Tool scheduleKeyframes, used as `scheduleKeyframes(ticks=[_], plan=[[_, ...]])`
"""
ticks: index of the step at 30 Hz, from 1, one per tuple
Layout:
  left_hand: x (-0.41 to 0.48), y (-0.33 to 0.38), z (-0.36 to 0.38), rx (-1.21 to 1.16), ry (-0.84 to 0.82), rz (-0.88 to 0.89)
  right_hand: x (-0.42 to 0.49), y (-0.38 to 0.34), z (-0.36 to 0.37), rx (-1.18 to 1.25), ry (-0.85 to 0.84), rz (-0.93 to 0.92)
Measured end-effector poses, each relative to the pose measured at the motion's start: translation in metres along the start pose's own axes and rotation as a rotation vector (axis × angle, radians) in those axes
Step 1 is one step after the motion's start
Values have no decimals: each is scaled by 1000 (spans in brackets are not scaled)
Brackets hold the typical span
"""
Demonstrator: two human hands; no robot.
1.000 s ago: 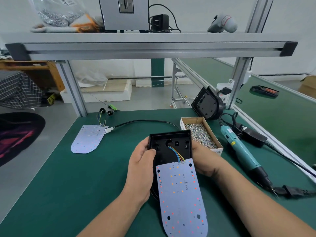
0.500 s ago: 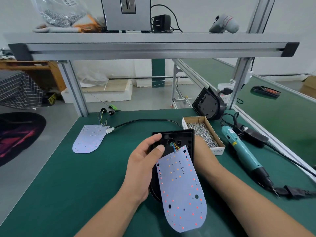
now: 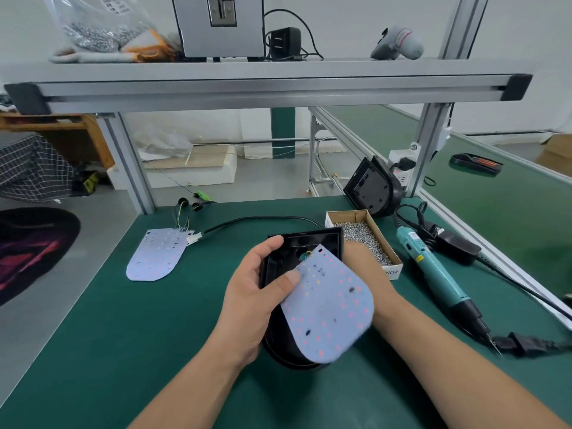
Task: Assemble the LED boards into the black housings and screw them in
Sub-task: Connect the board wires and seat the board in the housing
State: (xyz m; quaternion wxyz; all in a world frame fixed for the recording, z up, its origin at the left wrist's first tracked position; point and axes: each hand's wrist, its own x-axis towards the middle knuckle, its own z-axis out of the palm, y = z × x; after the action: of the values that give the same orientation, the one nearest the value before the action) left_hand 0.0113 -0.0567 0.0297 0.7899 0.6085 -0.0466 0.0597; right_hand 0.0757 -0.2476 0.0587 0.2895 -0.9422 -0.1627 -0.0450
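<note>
A black housing [image 3: 280, 258] is held above the green table, its open side up. My left hand [image 3: 253, 298] grips its left rim, thumb pressing the edge of a white LED board [image 3: 331, 308] that lies tilted over the housing, wired into it by coloured leads. My right hand [image 3: 365, 274] is mostly hidden behind the board and housing at their right side; its fingers cannot be seen. A second LED board [image 3: 158, 253] lies flat at the left. A second black housing [image 3: 373, 187] leans against the frame post at the back right.
A cardboard box of screws [image 3: 383, 239] sits right of the held housing. A teal electric screwdriver [image 3: 433, 270] lies further right with its black cables. A black cable [image 3: 263, 219] crosses the table behind. An aluminium shelf [image 3: 266, 78] spans overhead.
The LED board has swung up and to the right over the housing, its rounded end now pointing right. My left thumb has moved onto the board's edge.
</note>
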Motion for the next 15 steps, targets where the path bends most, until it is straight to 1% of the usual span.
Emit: scheduleKeyframes(ticks=[1, 3, 5, 6, 7, 8, 9, 11, 13, 15], plan=[[1, -1, -1, 9, 11, 3, 4, -2, -1, -90, -50, 32], [4, -3, -5, 47, 45, 11, 8, -2, 0, -82, -65, 37], [8, -3, -9, 96, 96, 20, 2, 2, -5, 61, 38, 0], [9, -4, -12, 110, 129, 27, -2, 6, -12, 178, 70, 29], [10, -4, -14, 134, 158, 37, -6, 10, -20, 335, 57, 69], [11, -5, -16, 174, 182, 53, -8, 15, -28, 509, -27, 107], [12, -6, -17, 226, 197, 72, -12, 16, -37, 587, -141, 117], [12, -9, -16, 313, 214, 108, -17, 16, -44, 564, -307, 59], [13, -12, -16, 338, 238, 115, -18, 17, -41, 609, -379, 35], [14, -13, -15, 336, 265, 109, -18, 18, -36, 683, -376, 74]])
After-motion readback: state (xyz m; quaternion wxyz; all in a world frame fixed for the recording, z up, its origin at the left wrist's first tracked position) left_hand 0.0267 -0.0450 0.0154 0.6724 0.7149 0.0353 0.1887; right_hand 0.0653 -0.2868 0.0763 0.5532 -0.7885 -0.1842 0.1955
